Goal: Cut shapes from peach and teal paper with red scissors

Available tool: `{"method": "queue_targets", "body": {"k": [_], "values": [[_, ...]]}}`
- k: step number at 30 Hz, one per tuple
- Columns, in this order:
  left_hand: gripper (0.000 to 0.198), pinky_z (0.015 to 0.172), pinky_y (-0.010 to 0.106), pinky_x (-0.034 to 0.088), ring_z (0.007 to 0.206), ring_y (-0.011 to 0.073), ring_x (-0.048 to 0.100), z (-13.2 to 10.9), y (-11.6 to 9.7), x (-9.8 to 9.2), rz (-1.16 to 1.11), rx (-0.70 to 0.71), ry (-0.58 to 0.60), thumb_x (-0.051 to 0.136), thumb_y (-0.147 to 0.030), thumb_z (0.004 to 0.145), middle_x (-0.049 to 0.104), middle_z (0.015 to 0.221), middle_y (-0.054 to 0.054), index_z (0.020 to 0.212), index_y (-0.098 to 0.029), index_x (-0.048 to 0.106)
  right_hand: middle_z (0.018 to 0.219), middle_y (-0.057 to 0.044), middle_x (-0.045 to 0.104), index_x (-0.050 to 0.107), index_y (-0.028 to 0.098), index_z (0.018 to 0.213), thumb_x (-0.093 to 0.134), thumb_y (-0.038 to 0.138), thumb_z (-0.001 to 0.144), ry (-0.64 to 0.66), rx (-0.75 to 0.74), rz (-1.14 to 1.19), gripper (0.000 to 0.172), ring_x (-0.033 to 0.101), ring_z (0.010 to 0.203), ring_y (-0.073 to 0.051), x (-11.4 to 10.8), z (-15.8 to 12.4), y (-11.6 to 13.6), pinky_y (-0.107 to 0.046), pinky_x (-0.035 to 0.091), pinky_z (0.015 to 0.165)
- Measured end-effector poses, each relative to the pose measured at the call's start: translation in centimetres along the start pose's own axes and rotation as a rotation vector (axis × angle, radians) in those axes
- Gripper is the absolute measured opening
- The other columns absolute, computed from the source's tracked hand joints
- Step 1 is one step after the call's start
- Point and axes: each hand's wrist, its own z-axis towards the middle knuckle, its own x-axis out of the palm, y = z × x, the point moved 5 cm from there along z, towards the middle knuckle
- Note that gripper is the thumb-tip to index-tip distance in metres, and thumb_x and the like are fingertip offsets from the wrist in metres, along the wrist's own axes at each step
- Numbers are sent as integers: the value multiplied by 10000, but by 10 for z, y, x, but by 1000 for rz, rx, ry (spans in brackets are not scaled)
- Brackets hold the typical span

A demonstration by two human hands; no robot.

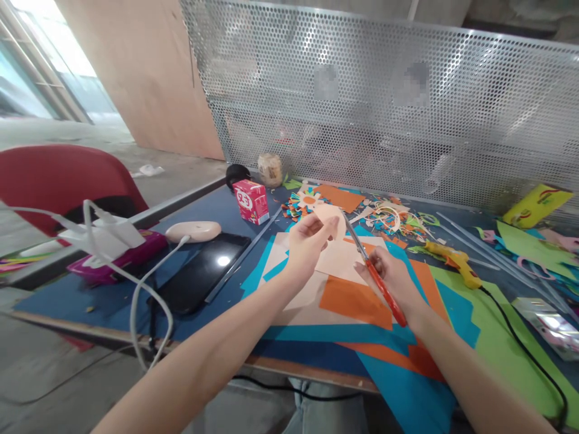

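My left hand [307, 241] pinches a small peach paper piece [329, 214] above the table. Red-handled scissors [371, 271] are gripped in my right hand [392, 278], their blades pointing up-left and touching the edge of that peach piece. Below both hands lie overlapping sheets of peach paper [337, 259], orange paper [357, 301] and blue paper [398, 398].
A yellow glue gun [455, 260] with a black cord lies right of my hands. Paper scraps [389, 217], a pink carton [251, 201], a black tablet [203, 271], a metal ruler [244, 253], white chargers [106, 238] and green sheets [511, 349] crowd the blue table [90, 301]. A perforated metal screen [384, 108] stands behind.
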Motion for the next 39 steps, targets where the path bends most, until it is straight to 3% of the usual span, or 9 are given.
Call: {"method": "queue_targets", "body": {"k": [7, 16, 25, 39], "values": [[285, 404, 182, 232, 420, 24, 339, 0, -2, 0, -4, -1, -15, 805, -367, 595, 488, 510, -61, 632, -158, 614, 450, 87, 331, 371, 259, 628, 615, 670, 706, 4, -19, -11, 485, 289, 416, -101, 0, -1, 0, -240, 228, 401], [437, 424, 204, 238, 449, 40, 305, 3, -1, -2, 32, 43, -33, 762, -515, 638, 443, 523, -51, 549, -168, 512, 470, 81, 327, 346, 256, 619, 590, 697, 703, 12, -31, -20, 511, 297, 444, -102, -2, -1, 3, -238, 245, 423], [465, 478, 238, 272, 490, 87, 364, 0, -9, 0, 284, 257, 64, 660, -491, 788, 427, 468, -33, 505, -186, 453, 558, 54, 412, 356, 253, 660, 552, 743, 687, 22, -21, -30, 528, 373, 485, -118, 0, 1, 1, -257, 295, 455], [429, 494, 245, 285, 495, 81, 371, 0, -8, 1, 297, 233, 101, 617, -470, 830, 460, 506, -34, 551, -181, 464, 549, 56, 402, 353, 253, 651, 546, 769, 669, 14, -23, -39, 550, 354, 480, -111, -2, 2, 2, -255, 284, 455]]}}
